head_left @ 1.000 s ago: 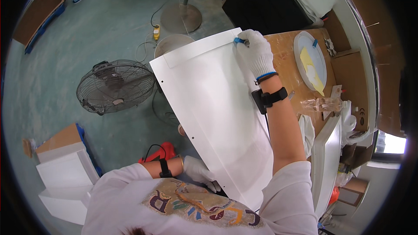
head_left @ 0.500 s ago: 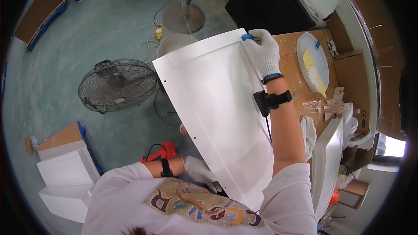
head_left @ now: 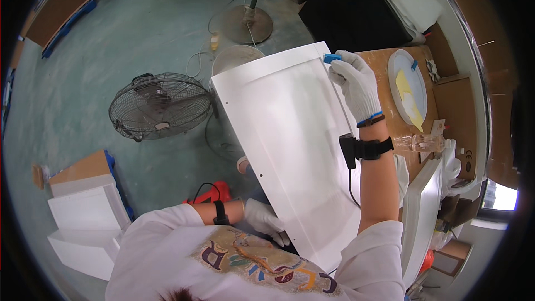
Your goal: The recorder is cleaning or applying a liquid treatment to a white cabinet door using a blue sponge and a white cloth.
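Observation:
A large white panel (head_left: 292, 145) with raised borders and small dark holes along its left edge lies slanted in front of me. My right hand (head_left: 356, 83), in a white knit glove, pinches a small blue block (head_left: 332, 57) at the panel's far right corner. Whether the block touches the rim, I cannot tell. At the near left edge of the panel is my left hand (head_left: 266, 222), also gloved, its fingers curled against that edge. Its thumb is hidden. Black bands sit on both wrists, and a cable hangs from the right one.
A wooden table (head_left: 382, 72) on the right carries an oval white tray (head_left: 394, 81) with yellow sheets and a clear plastic bottle (head_left: 426, 144). To the left stands a black caged fan (head_left: 161, 106). White panels (head_left: 86, 209) are stacked at the lower left, near a red object (head_left: 214, 192).
The view has shifted slightly, so the scene sits further right. My right hand has turned a little at the corner, and more of the blue block shows. My left hand stays at the edge.

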`<action>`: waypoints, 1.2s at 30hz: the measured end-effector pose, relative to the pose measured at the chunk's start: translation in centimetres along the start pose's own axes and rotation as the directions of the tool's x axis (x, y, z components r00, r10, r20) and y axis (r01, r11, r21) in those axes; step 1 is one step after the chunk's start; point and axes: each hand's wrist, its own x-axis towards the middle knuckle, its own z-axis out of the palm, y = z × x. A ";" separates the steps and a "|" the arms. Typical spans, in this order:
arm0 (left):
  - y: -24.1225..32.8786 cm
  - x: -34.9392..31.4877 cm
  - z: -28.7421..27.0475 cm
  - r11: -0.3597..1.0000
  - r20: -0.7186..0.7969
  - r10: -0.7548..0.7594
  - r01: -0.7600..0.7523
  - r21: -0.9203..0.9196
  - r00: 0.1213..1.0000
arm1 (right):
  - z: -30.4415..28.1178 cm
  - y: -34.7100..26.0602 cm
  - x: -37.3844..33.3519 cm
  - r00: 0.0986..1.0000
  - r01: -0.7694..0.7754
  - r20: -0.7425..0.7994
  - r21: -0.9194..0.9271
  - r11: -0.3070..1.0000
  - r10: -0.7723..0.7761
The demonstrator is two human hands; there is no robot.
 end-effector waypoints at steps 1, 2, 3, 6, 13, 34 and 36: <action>0.0 0.1 -0.1 1.000 0.020 0.008 -0.008 -0.001 1.000 | -0.1 -0.2 -0.4 1.000 0.001 0.002 0.001 1.000 -0.001; 0.0 0.2 -0.2 1.000 0.042 0.013 -0.013 -0.001 0.999 | -0.2 -0.4 -0.8 1.000 -0.022 -0.001 0.106 0.994 0.023; 0.0 0.3 -0.3 1.000 0.041 0.014 -0.014 0.001 0.999 | -0.2 -0.5 -1.0 0.999 -0.046 0.001 0.211 0.976 0.046; 0.2 0.3 0.0 1.000 0.017 -0.009 0.008 0.028 1.000 | 0.8 -0.2 -0.2 0.998 -0.055 0.055 0.346 0.937 0.038; 0.5 0.9 0.8 0.998 0.013 0.033 -0.033 0.051 0.999 | 1.6 2.7 8.4 0.991 -0.005 -0.122 0.366 0.930 0.054; 0.5 0.2 2.0 0.994 -0.125 0.001 0.013 0.111 0.992 | 11.4 -3.7 -18.2 0.710 -0.479 0.641 0.137 0.867 0.291; 0.4 -0.1 2.1 0.971 -0.053 0.052 -0.038 0.234 0.997 | 8.0 -4.0 -21.3 0.811 -0.407 0.539 0.237 0.882 0.230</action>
